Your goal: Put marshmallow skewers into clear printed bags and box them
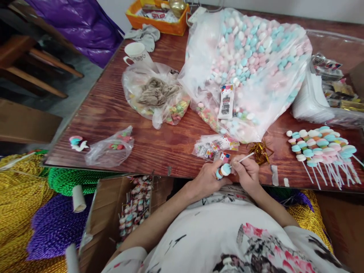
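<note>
At the table's front edge, my left hand (207, 179) is closed around a short stack of blue and white marshmallow candies (225, 170). My right hand (248, 173) pinches a thin white stick (247, 157), which slants up and to the right out of the fingers. Where stick and stack meet is partly hidden by the fingertips. Just beyond my hands lie small printed clear packets (212, 146) and a tuft of gold tinsel ties (260, 152). Off to the right, finished-looking marshmallow skewers (321, 146) lie in a pile, sticks pointing toward me.
A large clear bag of pastel marshmallows (250, 57) covers the back middle. Left of it stand a bag of colourful candies (176, 112), a white mug (138, 53) and an orange tray (159, 25). A small bag (110, 148) lies left. Below is a cardboard box (96, 220) holding skewers.
</note>
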Tool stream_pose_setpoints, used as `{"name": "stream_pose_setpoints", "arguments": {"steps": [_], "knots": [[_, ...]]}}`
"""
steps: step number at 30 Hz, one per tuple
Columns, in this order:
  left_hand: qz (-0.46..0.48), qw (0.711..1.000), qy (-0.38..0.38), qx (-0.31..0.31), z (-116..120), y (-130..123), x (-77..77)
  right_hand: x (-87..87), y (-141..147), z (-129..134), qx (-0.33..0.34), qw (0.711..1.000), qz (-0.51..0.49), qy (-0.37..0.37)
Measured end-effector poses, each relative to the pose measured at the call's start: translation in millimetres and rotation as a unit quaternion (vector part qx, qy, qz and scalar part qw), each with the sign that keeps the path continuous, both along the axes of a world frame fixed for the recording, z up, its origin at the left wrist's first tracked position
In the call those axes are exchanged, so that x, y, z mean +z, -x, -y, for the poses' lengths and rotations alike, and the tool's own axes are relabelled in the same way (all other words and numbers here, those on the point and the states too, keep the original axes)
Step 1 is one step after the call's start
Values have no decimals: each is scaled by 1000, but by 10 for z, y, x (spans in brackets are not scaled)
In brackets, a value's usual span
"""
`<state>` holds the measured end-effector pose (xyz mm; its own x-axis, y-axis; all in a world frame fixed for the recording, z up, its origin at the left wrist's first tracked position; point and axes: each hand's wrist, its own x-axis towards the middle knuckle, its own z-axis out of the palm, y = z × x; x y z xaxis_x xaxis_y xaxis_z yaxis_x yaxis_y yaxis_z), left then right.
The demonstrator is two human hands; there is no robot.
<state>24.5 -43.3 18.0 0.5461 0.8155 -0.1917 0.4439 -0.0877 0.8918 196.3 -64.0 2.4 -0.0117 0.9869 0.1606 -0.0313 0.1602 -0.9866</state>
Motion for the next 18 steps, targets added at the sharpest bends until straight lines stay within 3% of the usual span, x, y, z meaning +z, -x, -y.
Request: {"name": "stream_pose_setpoints", "arguments": {"steps": [3,5,11,15,18], "knots": [[43,999,18,-27,-69,117,124,-22,-33,-61,-36,992,-112,48],[57,997,26,-52,-169,230,177,1,-74,-79,-49,987,-150,18],[45,978,108,-172,-389,372,131,190,-152,-59,-12,990,-113,-81],[115,968,186,-126,-327,284,81,233,-175,-40,-8,992,-60,-108],[120,985,111,-51,-268,245,66,190,-188,-2,-10,995,-26,-100]]}}
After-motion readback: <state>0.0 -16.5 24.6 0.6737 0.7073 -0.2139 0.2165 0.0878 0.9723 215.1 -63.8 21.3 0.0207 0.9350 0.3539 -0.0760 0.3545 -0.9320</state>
